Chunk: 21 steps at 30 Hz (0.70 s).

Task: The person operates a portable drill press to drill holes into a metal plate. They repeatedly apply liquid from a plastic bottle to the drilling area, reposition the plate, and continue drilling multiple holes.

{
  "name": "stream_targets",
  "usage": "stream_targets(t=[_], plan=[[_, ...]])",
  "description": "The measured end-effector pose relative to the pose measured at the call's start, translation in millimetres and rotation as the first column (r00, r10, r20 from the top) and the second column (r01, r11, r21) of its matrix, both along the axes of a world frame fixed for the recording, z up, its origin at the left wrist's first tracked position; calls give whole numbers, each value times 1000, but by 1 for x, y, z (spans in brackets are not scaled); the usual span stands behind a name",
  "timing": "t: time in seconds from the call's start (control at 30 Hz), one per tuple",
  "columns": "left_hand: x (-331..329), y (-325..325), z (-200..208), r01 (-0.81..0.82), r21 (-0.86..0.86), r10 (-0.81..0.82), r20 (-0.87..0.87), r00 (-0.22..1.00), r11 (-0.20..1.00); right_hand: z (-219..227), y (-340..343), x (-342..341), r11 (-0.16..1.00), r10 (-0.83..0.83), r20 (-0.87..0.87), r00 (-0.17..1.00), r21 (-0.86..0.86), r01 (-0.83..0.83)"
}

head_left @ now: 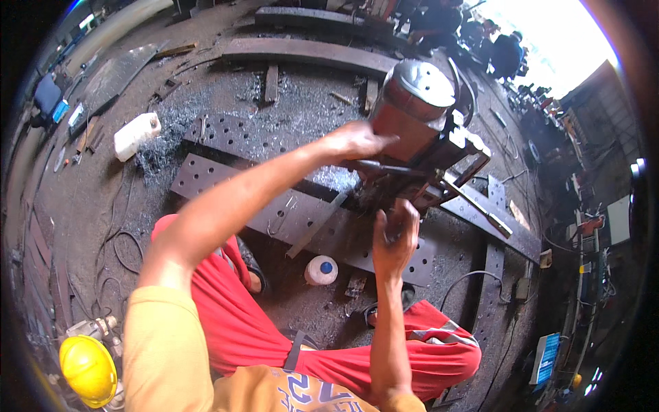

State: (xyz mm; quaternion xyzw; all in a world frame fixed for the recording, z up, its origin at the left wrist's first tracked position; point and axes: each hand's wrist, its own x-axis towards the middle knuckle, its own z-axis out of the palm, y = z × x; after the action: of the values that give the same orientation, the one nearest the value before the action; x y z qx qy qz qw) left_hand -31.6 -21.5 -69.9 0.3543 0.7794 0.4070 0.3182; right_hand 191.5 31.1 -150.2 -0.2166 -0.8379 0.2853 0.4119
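Observation:
A magnetic drill press (pixel 412 113) with a shiny rounded motor top stands on drilled steel plates. My left hand (pixel 358 141) is at the near left side of its body, thumb and fingers reaching toward it, just above a dark feed handle (pixel 377 167). Whether it touches the handle I cannot tell. Lower down, my right hand (pixel 396 240) is raised beside the drill's base, fingers curved and thumb apart, with nothing visible in it. Another feed handle (pixel 480 209) sticks out to the right. The long perforated steel plate (pixel 261 206) lies under the drill, and metal shavings cover the plate behind.
A white bottle with a blue cap (pixel 321 270) stands between my legs. A white jug (pixel 137 136) lies among shavings (pixel 154 161) at left. A yellow hard hat (pixel 88 371) is at lower left. Steel beams (pixel 309 51) lie beyond; a cable (pixel 473 273) runs at right.

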Motion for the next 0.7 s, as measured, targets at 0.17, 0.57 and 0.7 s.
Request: stream_targets(t=[0.17, 0.57, 0.7], plan=[[-35, -45, -92, -752, 521, 470, 587, 660, 405, 100, -19, -106, 746, 350, 418, 838, 417, -519], [2, -111, -162, -671, 332, 564, 367, 740, 663, 105, 221, 36, 954, -66, -625, 778, -267, -133], [18, -131, -179, -714, 133, 628, 385, 676, 687, 29, 265, 84, 829, -479, -594, 646, -548, 110]])
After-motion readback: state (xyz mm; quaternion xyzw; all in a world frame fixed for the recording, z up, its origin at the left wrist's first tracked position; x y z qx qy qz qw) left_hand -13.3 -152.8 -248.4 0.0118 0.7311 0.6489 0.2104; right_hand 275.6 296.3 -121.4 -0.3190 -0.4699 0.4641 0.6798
